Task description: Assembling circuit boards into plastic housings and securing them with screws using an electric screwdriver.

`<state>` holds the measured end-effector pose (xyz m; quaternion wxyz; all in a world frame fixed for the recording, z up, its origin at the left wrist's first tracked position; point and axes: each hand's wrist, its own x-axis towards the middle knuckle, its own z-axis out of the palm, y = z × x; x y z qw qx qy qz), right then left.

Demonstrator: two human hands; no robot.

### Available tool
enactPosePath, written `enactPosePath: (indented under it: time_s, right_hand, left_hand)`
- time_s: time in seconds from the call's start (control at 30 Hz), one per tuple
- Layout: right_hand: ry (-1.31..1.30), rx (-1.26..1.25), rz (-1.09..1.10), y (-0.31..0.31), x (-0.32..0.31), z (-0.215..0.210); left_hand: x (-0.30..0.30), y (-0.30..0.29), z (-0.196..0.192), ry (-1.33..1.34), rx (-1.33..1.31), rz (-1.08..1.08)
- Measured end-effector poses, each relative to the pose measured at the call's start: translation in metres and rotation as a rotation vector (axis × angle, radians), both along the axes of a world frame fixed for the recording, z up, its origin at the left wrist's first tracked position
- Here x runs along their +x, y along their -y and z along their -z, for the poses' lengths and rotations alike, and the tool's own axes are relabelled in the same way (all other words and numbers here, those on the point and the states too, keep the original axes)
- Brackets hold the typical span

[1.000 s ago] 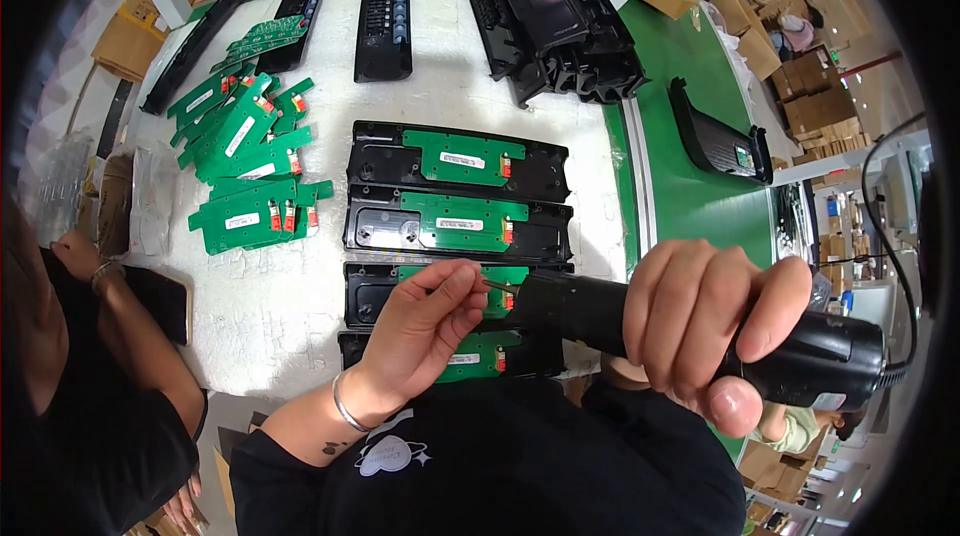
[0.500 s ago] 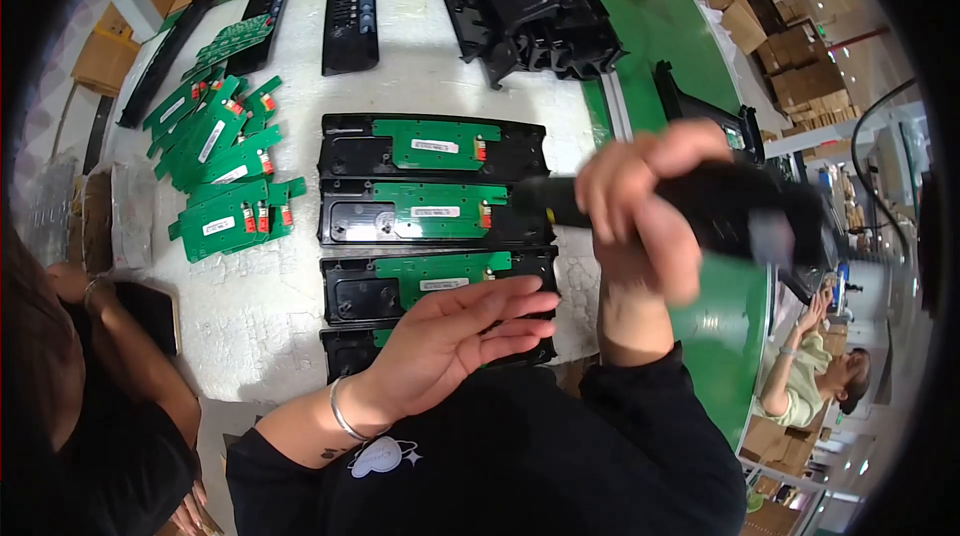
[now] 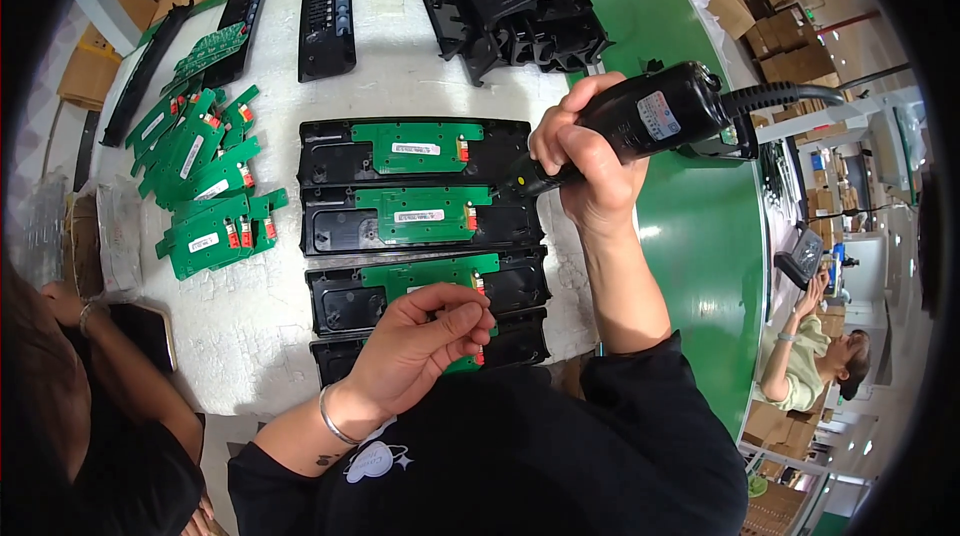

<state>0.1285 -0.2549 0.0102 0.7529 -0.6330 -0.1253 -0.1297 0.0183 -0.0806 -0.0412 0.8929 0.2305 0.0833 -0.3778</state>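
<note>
My right hand (image 3: 596,164) grips a black corded electric screwdriver (image 3: 672,108). Its dark nose slants down to the left, close to the right end of the second black plastic panel (image 3: 330,223); whether the tip touches is unclear. A green circuit board (image 3: 400,202) with a white label and a red connector lies in that panel. Behind it, the farthest panel of the row holds a similar board (image 3: 392,136). My left hand (image 3: 425,336) hovers over the two nearest panels, fingers curled in against the thumb, partly hiding the board (image 3: 375,279) there. Anything between those fingertips is too small to see.
Loose green boards (image 3: 205,151) lie heaped at left on the white foam surface (image 3: 250,336). Stacked black housings (image 3: 500,11) stand at the back. The screwdriver's cord (image 3: 785,94) runs off right. Another person's arm (image 3: 130,356) rests at the left; a further person (image 3: 815,361) is at right.
My right hand has brought the screwdriver left and slightly up, nearer the second panel's end. My left hand's fingers, stretched out before, have curled in. The whole view has shifted slightly.
</note>
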Motion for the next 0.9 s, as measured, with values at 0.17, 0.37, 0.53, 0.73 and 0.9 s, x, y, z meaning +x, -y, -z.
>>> enactPosePath:
  time_s: [0.17,0.37,0.53,0.73,0.9]
  right_hand:
    - [-0.019,-0.019,-0.088,-0.001,0.005,0.001]
    - [-0.017,-0.081,-0.117,-0.002,0.007,-0.001]
    - [0.041,0.091,-0.171,-0.010,-0.019,-0.027]
    - [0.326,0.113,-0.555,-0.002,-0.064,-0.076]
    - [0.336,0.103,-0.545,-0.004,-0.068,-0.066]
  left_hand:
    - [0.001,-0.001,0.006,-0.070,-0.035,-0.034]
    - [0.001,0.000,0.007,-0.090,-0.059,-0.068]
    - [0.000,-0.002,0.009,-0.165,-0.052,-0.147]
    - [0.005,0.005,0.005,-0.159,-0.089,-0.153]
    - [0.002,0.004,0.008,-0.178,-0.140,-0.135]
